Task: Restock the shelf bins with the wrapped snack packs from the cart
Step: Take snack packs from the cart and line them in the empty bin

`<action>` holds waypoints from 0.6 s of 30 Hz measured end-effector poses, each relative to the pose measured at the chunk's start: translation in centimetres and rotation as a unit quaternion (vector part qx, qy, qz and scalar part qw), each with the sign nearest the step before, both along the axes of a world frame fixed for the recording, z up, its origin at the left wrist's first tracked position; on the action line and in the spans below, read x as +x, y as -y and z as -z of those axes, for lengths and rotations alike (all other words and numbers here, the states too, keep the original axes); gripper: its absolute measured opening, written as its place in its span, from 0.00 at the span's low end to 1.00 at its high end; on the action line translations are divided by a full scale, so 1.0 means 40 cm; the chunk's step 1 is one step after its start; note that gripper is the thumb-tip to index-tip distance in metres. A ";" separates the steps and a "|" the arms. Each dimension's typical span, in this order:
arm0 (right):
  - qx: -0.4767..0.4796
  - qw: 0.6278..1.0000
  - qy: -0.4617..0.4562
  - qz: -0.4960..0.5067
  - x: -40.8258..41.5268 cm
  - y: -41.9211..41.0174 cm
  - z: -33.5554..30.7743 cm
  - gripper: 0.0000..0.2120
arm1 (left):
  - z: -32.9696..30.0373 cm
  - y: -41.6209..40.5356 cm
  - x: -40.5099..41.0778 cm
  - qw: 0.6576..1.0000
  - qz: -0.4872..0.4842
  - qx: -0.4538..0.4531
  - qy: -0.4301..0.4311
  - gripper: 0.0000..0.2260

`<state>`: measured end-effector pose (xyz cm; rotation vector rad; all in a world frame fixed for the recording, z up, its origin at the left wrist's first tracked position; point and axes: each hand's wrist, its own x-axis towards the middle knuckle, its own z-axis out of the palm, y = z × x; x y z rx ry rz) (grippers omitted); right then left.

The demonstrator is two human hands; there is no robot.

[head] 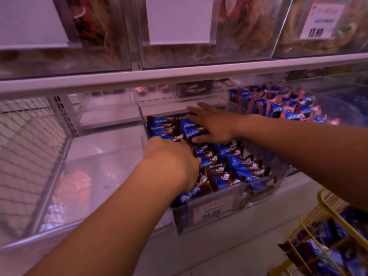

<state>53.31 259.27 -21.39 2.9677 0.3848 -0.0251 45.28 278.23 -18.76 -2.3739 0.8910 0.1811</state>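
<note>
Snack packs (229, 162) fill the clear bin (209, 214) at the shelf's front edge. Right hand (211, 124) lies flat, fingers straight, on the rear packs; left hand (171, 162) is knuckles-up among them, its grasp hidden.

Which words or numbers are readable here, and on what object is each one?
"13.00": red-and-white price card on the upper clear bin.
Price tag on the clear plastic middle bin: too blurred.
White characters on the blue snack wrappers: too blurred.

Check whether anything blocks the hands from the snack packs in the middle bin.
Nothing visible does. The right hand lies flat on the snack packs at the back of the open-topped middle bin; the left hand reaches into them.
</note>
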 end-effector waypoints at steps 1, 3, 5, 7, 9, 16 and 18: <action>-0.021 0.999 0.023 -0.018 -0.001 -0.004 0.001 0.40 | -0.001 0.000 -0.002 1.000 -0.001 0.006 -0.004 0.24; -0.023 0.998 0.031 -0.043 0.002 -0.014 0.011 0.38 | -0.001 0.000 -0.001 1.000 0.000 0.011 -0.005 0.24; 0.005 0.999 -0.017 -0.031 0.008 -0.026 0.020 0.38 | -0.002 -0.001 -0.001 1.000 -0.004 0.007 -0.003 0.25; 0.017 0.999 -0.049 -0.018 0.017 -0.027 0.017 0.39 | -0.003 -0.001 -0.003 1.000 -0.005 0.004 -0.001 0.24; 0.014 0.998 -0.052 -0.024 0.024 -0.024 0.009 0.39 | -0.002 -0.001 -0.004 1.000 -0.009 0.001 0.000 0.24; -0.026 0.998 -0.056 0.016 0.016 -0.040 0.022 0.39 | -0.002 -0.002 0.008 1.000 -0.018 -0.013 -0.005 0.21; -0.007 1.000 -0.024 0.014 -0.013 -0.043 -0.009 0.39 | -0.002 -0.002 0.004 0.999 -0.022 -0.041 0.000 0.20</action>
